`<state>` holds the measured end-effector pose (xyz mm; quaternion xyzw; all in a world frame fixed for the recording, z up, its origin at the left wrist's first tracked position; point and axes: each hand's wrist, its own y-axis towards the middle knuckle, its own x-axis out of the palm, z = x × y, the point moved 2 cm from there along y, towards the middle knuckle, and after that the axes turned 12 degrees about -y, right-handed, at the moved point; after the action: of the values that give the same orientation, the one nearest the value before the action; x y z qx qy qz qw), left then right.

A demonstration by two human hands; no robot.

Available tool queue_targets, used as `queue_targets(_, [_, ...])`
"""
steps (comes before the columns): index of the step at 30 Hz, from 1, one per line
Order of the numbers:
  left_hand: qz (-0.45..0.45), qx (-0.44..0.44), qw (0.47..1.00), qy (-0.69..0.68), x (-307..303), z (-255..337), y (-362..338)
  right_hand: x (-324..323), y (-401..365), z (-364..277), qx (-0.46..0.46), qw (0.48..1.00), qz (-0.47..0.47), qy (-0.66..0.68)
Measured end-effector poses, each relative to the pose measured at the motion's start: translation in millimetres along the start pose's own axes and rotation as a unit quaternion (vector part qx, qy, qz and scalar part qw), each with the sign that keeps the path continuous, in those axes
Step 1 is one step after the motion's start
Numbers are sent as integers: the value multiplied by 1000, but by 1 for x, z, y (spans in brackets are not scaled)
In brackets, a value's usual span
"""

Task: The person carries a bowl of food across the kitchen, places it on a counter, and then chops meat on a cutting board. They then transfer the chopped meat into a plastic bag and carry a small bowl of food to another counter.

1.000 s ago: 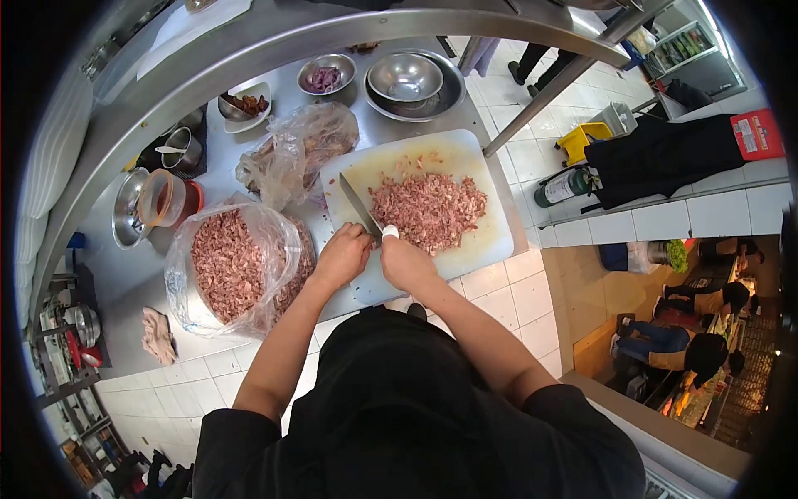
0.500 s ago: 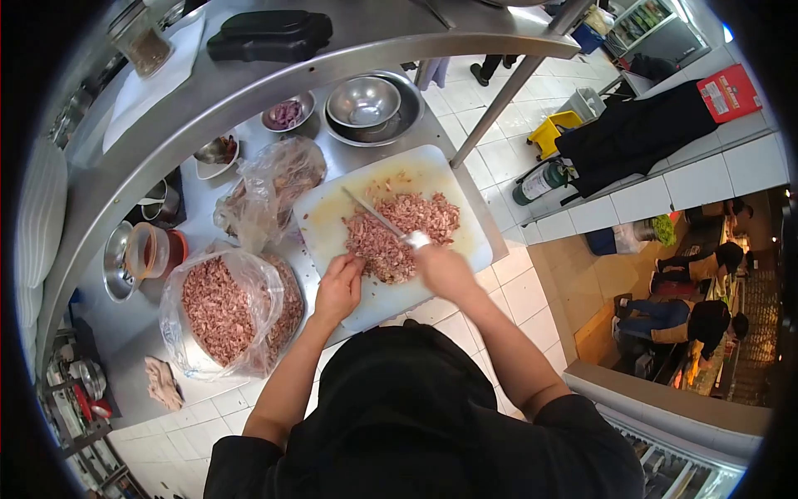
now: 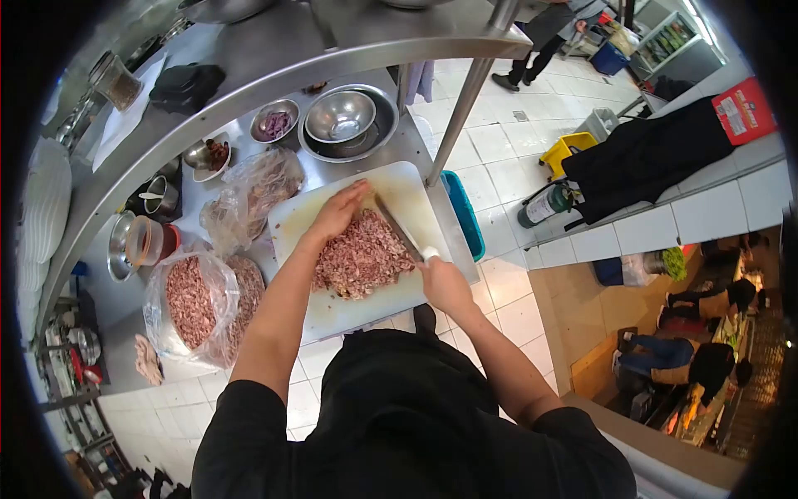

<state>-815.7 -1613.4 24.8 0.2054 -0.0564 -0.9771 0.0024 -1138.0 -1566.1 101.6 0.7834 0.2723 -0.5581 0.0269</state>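
Note:
Chopped reddish meat (image 3: 362,259) lies heaped on a white cutting board (image 3: 395,309). My right hand (image 3: 447,287) is closed around the white handle of a knife (image 3: 401,229), whose blade lies along the heap's right edge and points away from me. On the heap's far left side is my left hand (image 3: 339,209), fingers stretched out towards the knife tip; whether its palm touches the meat is hidden. Left of the board stand a clear plastic bag of chopped meat (image 3: 189,301) and another bag holding larger pieces (image 3: 252,200).
Beyond the board are nested steel bowls (image 3: 341,116) and a small bowl of purple pieces (image 3: 274,121). A metal shelf (image 3: 366,56) arches overhead on a post (image 3: 465,108). A teal bin (image 3: 463,214) stands right of the table. Another person (image 3: 544,41) is at the back.
My left hand has moved from the heap's near left side to its far edge, its fingers now extended. The knife has turned and sits at the heap's right side. The view has shifted.

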Motion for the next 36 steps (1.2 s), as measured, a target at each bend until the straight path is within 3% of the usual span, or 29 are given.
queue_targets(2, [-85, -8, 989, 119, 25, 3, 5, -5, -2, 36, 4, 998, 1, 58])
queue_targets(4, [-112, -49, 983, 136, 43, 44, 0, 4, -8, 77, 43, 979, -17, 198])
queue_targets(5, [-142, -87, 975, 146, 55, 67, -10, 1, -17, 87, 40, 977, -28, 205])
queue_targets(7, [-120, -108, 970, 184, 76, 108, -30, -10, -36, 95, 164, 921, -147, 322])
queue_targets(9, [-97, -121, 962, 223, 104, 123, -47, 30, -45, 105, 137, 919, -141, 342])
queue_targets(11, [26, -104, 940, 325, 132, 121, -63, 85, -45, 99, -4, 969, -8, 247])
queue_targets(13, [87, -82, 929, 350, 158, 123, -62, 99, -43, 65, -117, 967, 95, 206])
queue_targets(14, [149, -98, 929, 323, 164, 118, -61, 72, -41, 41, -26, 946, -96, 308])
queue_targets(16, [268, -78, 919, 278, 166, 110, -59, 80, -32, 36, -33, 941, -102, 321])
queue_targets(19, [310, -50, 920, 236, 167, 105, -60, 95, -30, 43, -69, 935, -111, 331])
queue_targets(21, [356, -19, 914, 197, 167, 115, -62, 106, -30, 53, -144, 955, -10, 258])
queue_targets(23, [398, 6, 899, 182, 155, 131, -68, 79, -37, 37, -94, 947, -47, 305])
queue_targets(24, [425, 20, 887, 177, 141, 144, -72, 46, -41, 9, -121, 943, -59, 304])
queue_targets(26, [455, 23, 872, 181, 103, 159, -87, -8, -52, -37, -10, 942, -177, 284])
queue_targets(27, [464, 33, 869, 170, 83, 170, -93, 4, -49, -52, -25, 944, -179, 276])
queue_targets(30, [533, 76, 823, 179, -2, 194, -138, 32, -41, -115, -282, 938, -25, 198])
queue_targets(31, [547, 90, 808, 200, -37, 198, -156, 21, -43, -159, -308, 928, -30, 210])
queue_targets(32, [553, 37, 813, 180, -70, 192, -179, 10, -47, -205, -332, 916, -35, 222])
queue_targets(34, [563, 8, 777, 280, -140, 186, -222, 29, -42, -283, -341, 903, -56, 256])
queue_targets(35, [569, -27, 768, 295, -168, 182, -240, 48, -34, -319, -365, 894, -94, 242])
queue_targets(36, [569, -49, 755, 321, -194, 152, -260, 57, -28, -352, -335, 899, -159, 233])
